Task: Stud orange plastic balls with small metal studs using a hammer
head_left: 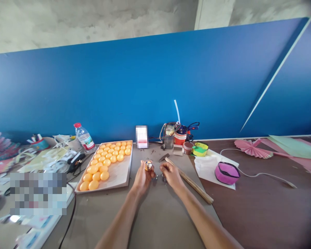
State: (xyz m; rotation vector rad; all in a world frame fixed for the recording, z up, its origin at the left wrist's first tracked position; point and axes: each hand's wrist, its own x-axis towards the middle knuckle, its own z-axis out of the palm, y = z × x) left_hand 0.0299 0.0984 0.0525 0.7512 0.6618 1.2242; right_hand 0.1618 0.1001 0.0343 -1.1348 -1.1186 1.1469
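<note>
My left hand (142,176) is closed around an orange ball (148,162) that has a shiny silver patch on the side facing me. To its right, my right hand (170,174) is held with its fingertips pinched together; whatever they grip is too small to make out. Small dark shiny bits (164,180) lie on the grey work surface beneath the hands. A hammer (194,185) with a wooden handle rests just right of my right hand, partly covered by it. Left of my hands, a shallow white tray (120,176) carries rows of similar orange balls.
Behind my hands stand a phone-like screen (141,137), a glass jar (169,138) and an orange-red tub (180,139). A yellow-green container (200,149) and a purple pouch (227,173) sit right. A water bottle (85,139) and cluttered papers are left. A blue partition (155,86) rises behind.
</note>
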